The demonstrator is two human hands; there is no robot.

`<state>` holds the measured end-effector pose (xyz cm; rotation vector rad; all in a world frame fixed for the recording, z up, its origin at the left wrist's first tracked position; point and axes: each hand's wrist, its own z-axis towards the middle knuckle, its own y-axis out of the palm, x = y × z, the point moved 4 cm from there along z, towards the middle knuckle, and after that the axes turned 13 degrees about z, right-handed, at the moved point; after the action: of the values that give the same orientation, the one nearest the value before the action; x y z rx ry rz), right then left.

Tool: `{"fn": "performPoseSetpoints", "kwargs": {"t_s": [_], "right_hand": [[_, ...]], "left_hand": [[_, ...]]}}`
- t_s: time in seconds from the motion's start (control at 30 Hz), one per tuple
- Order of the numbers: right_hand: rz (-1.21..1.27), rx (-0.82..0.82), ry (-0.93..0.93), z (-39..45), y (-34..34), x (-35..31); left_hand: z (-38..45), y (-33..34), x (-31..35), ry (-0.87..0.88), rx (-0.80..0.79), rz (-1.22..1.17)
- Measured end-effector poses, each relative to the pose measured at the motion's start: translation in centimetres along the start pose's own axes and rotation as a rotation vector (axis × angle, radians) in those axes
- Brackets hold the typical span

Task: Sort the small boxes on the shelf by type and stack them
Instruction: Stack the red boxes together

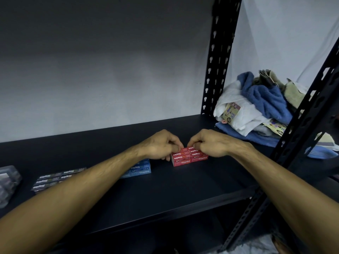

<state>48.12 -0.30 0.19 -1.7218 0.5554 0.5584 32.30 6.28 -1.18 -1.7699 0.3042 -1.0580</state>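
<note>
Here, my left hand and right hand curl their fingers onto the stack of red staple boxes mid-way along the dark shelf, pinching its top boxes. My left forearm crosses in front of the blue staple boxes just beside it; black staple boxes lie farther left, near a clear plastic container. Piled towels sit beyond the slotted upright.
</note>
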Motion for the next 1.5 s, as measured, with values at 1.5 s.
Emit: {"fn": "performPoseSetpoints", "kwargs": {"t_s": [1.5], "right_hand": [[-0.139, 0.009, -0.032, -1.5, 0.6, -0.2]], "left_hand": [[-1.5, 0.7, 2.0, -0.022, -0.003, 0.237]]}}
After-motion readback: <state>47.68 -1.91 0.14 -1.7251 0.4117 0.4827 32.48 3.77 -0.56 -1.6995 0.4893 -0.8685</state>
